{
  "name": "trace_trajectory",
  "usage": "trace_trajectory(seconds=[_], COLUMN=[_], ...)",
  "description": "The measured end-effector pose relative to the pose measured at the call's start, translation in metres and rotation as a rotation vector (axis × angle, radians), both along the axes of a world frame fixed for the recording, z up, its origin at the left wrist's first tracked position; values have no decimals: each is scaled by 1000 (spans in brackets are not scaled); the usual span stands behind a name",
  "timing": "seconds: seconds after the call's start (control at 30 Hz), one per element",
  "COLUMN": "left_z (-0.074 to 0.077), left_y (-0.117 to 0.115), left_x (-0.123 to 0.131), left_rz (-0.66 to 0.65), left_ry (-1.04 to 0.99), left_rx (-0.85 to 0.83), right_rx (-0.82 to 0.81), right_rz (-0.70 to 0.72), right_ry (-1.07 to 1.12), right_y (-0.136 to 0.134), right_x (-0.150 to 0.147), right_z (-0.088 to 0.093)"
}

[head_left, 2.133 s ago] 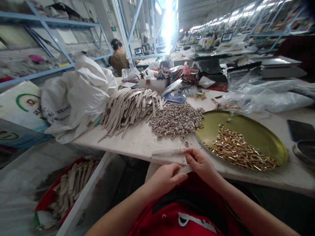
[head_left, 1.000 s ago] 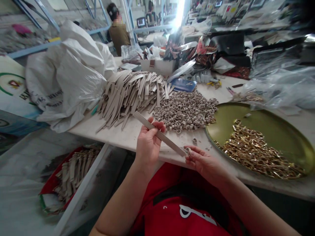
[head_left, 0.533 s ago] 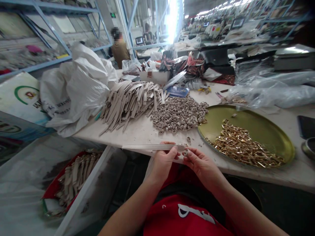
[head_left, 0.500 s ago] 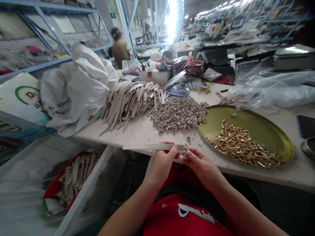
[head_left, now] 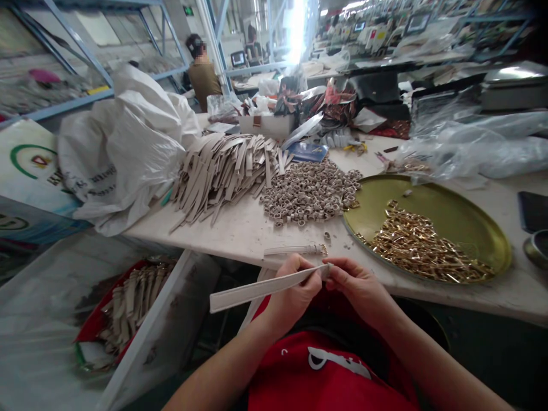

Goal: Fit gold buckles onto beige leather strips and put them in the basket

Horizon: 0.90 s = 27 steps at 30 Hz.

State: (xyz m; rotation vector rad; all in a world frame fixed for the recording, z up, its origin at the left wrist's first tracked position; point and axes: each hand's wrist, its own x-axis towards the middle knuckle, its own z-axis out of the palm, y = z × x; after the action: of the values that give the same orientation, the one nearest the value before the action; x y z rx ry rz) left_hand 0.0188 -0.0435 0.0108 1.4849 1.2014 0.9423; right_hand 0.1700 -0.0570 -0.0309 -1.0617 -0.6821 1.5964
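Note:
My left hand (head_left: 295,294) is closed around a pale beige strap (head_left: 250,291), whose long free end sticks out to the left, stitching visible along its edges. At the strap's right end my right hand (head_left: 357,285) pinches a small beige loop, mostly hidden by the fingertips; I cannot tell whether the loop is around the strap. Just beyond my hands, a finished-looking strap with a gold buckle (head_left: 295,250) lies on the table. Behind it are a heap of small beige loops (head_left: 308,191) and a pile of loose straps (head_left: 226,168).
A round gold-coloured tray (head_left: 466,222) holding gold buckles (head_left: 423,245) stands on the right. Lower left, a red-lined container (head_left: 92,308) holds buckled straps. A white sack (head_left: 128,142) sits on the left, plastic bags (head_left: 483,151) on the right. A person (head_left: 204,77) sits further back.
The strap has tilted, its free end swinging down toward me. My right hand has brought the small loop against the strap's end. The buckled strap on the table is now uncovered.

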Motion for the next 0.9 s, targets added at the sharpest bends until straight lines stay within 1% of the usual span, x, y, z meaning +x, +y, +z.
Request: trace_trajectory(seconds=[0.1,0.2,0.27,0.33,0.4,0.5,0.53,0.57,0.6,0.63,0.67,0.73,0.77,0.83,0.87,0.9], left_z=[-2,-6,-7,-9,-10,-11,-11,-12,-12,-12,-11,-12,-12,-14,-16,-18], left_y=[0,0,2,7,15,28,31,32,33,32,31,27,26,23,22,22], left_x=[4,9,8,-1,-15,-35,-39,-41,-40,-38,-34,-25,-21,-14,-12,-10], left_rz=[15,36,1,-85,-200,-359,-408,-452,-494,-530,-556,-565,-549,-483,-446,-416], left_ry=[16,4,-45,-153,-320,-533,-560,-559,-524,-454,-354,-142,-77,-58,-88,-131], left_rx=[-17,-29,-57,-129,-302,-705,-817,-890,-926,-925,-891,-744,-660,-514,-473,-467], right_rx=[-45,-33,-28,-56,-99,-123,-117,-107,-97,-91,-91,-100,-105,-104,-100,-96], right_rz=[18,34,30,32,58,121,135,145,155,166,177,187,192,208,220,227], right_ry=[88,15,-30,-32,-36,-95,-121,-148,-173,-195,-211,-211,-193,-143,-119,-103], right_y=[0,1,4,8,13,19,20,20,21,21,21,21,20,19,18,17], right_x=[-4,-7,-4,5,16,30,33,35,36,36,35,30,26,17,13,8], right_z=[0,0,1,4,7,10,10,10,9,9,8,6,5,3,2,1])
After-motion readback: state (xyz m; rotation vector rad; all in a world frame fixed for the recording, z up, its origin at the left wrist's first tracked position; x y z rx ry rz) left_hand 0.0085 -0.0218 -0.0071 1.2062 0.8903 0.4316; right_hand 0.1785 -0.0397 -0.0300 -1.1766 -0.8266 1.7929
